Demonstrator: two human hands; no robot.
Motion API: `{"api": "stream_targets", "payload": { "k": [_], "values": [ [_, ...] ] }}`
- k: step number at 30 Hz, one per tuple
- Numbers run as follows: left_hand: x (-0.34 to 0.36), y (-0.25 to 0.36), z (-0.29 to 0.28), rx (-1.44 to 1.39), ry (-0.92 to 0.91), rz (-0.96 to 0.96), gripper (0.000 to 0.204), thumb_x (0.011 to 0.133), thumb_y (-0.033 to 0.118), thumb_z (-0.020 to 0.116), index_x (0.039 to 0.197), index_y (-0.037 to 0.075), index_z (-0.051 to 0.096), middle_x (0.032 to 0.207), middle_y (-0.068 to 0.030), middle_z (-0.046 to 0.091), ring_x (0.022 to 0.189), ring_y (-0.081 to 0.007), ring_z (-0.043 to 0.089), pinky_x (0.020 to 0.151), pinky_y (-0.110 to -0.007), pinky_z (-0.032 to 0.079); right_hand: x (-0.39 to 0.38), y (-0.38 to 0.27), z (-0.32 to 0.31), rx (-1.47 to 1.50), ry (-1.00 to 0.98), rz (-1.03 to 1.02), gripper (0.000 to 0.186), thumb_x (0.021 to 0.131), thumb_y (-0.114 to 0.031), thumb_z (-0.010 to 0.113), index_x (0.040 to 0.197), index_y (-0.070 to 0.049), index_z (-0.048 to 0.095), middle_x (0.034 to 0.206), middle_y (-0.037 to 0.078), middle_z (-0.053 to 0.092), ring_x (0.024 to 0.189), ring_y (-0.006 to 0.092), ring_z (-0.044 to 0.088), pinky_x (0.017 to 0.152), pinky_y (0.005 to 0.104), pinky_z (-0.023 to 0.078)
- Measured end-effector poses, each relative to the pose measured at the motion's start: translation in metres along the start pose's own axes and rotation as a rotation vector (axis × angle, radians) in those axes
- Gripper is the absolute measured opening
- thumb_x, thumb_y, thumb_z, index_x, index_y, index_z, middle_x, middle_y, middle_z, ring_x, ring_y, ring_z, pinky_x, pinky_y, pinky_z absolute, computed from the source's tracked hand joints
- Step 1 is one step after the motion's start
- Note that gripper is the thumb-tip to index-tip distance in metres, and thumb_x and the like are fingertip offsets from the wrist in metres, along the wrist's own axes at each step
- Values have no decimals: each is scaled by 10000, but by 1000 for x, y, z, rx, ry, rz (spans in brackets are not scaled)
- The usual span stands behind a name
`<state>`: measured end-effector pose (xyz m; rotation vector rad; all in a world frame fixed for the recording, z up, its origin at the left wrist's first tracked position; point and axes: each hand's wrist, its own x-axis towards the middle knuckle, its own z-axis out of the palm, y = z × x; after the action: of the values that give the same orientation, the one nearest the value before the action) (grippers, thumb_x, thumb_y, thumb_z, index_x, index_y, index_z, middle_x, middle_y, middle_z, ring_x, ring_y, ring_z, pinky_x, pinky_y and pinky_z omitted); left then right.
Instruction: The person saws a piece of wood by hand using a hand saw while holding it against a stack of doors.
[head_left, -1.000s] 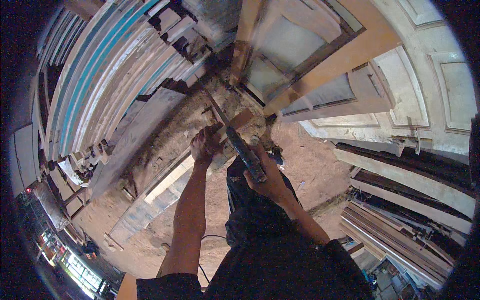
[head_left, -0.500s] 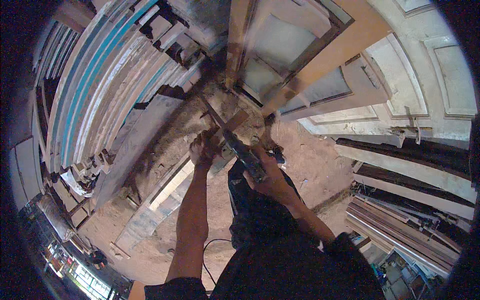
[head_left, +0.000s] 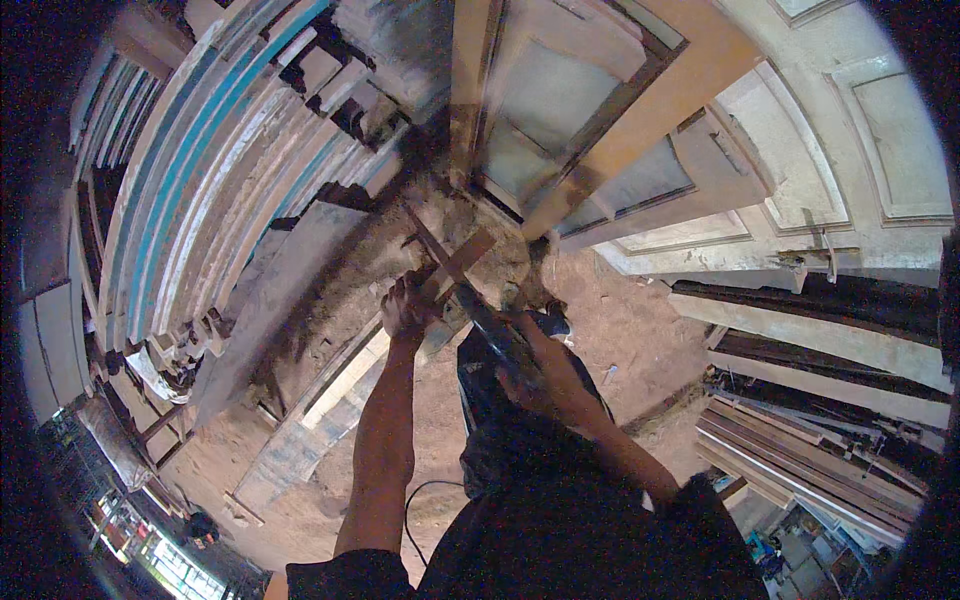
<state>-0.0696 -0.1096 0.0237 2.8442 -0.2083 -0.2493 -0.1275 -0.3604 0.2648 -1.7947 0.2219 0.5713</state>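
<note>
My right hand (head_left: pixel 540 370) is closed around the rear of a long, dark, saw-like tool (head_left: pixel 490 325). Its narrow end points away from me and crosses a short strip of brown wood (head_left: pixel 470 252). My left hand (head_left: pixel 405 308) grips that strip at its near left end, beside the tool. Whether the tool's edge bites into the wood is too small to tell. Below my left hand a pale board (head_left: pixel 345 385) lies slanting across the ground. The grip of my right fingers is partly hidden.
Stacked boards (head_left: pixel 190 190), some with teal edges, fill the left. Panelled doors (head_left: pixel 590 110) lean at the far side and white panelled doors (head_left: pixel 800 170) at the right. Timber lengths (head_left: pixel 790 460) lie at the lower right. A black cable (head_left: pixel 410 510) curves beside my left arm.
My right hand has drawn back slightly, toward my body and to the right, with the saw-like tool. My left hand keeps its grip on the wood strip.
</note>
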Motion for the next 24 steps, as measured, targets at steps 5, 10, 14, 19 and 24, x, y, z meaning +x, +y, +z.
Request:
{"api": "stream_targets", "payload": {
  "k": [5, 10, 14, 19, 24],
  "values": [
    [8, -20, -1, -162, -189, -157, 722, 754, 594, 743, 1226, 78, 562, 1104, -148, 671, 1006, -375, 670, 860, -514, 519, 11, 2, 14, 17, -37, 37, 719, 785, -87, 727, 1427, -101, 404, 971, 174, 697, 804, 323, 692, 751, 390, 528],
    [-3, -31, 23, -89, -16, -66, 629, 778, 538, 724, 1198, 94, 577, 1103, -147, 684, 976, -382, 677, 833, -506, 530, -89, -25, -35, -59, -65, 143, 705, 768, -125, 748, 1387, -52, 418, 967, 207, 694, 842, 349, 701, 752, 414, 533],
    [-3, -78, 58, -408, 54, -185, 544, 803, 511, 699, 1136, 94, 592, 1041, -144, 705, 910, -394, 687, 777, -497, 543, -76, -51, -17, -29, -106, 65, 703, 767, -168, 752, 1378, -44, 428, 943, 227, 694, 864, 397, 695, 750, 433, 540],
    [-2, -16, 7, -73, -17, -63, 512, 778, 471, 715, 1099, 92, 588, 971, -157, 714, 866, -410, 684, 729, -497, 533, -59, -47, -49, -180, -52, 20, 696, 768, -191, 763, 1368, -76, 429, 886, 228, 691, 813, 412, 692, 699, 439, 534],
    [0, -41, 55, -304, 17, -91, 485, 818, 434, 707, 1149, 107, 570, 1047, -163, 691, 916, -379, 681, 773, -497, 523, -83, -23, -25, -109, -42, 149, 678, 766, -152, 739, 1374, -91, 444, 861, 196, 700, 764, 381, 698, 685, 415, 532]
  ]
}}
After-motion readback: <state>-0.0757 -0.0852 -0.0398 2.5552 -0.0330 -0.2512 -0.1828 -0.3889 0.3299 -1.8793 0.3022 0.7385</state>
